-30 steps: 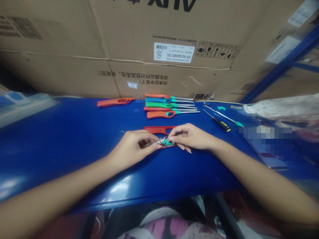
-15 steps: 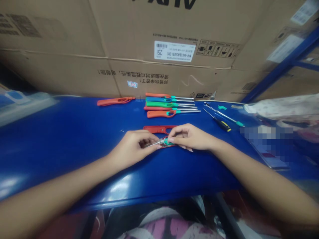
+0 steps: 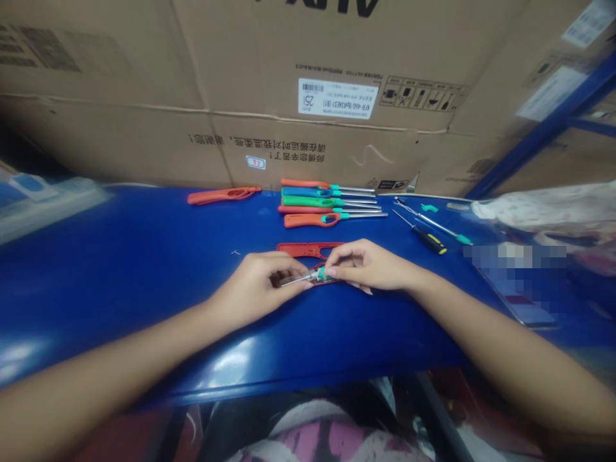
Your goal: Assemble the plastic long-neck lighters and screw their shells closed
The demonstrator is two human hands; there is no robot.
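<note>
Between my hands lies an opened lighter half, a red shell [image 3: 328, 283] partly hidden by my fingers. My left hand [image 3: 260, 282] is closed around its left end, where a clear fuel tank [image 3: 294, 280] shows past the thumb. My right hand [image 3: 370, 264] pinches a green trigger [image 3: 322, 274] at the shell's right part. Just beyond my hands, the other red shell half [image 3: 301, 249] rests on the table, its inner side up and its right end behind my right fingers.
Several assembled long-nosed lighters [image 3: 308, 201] lie stacked in a row at the back. To their left is a red handle [image 3: 219, 196]. On the right are a screwdriver [image 3: 430, 240], a metal tube [image 3: 433, 223], a green piece [image 3: 428, 208] and a phone [image 3: 517, 295]. A large carton [image 3: 269, 83] stands behind.
Both hands stay almost in place. The green trigger and the parts beside it have shifted very slightly between my fingers.
</note>
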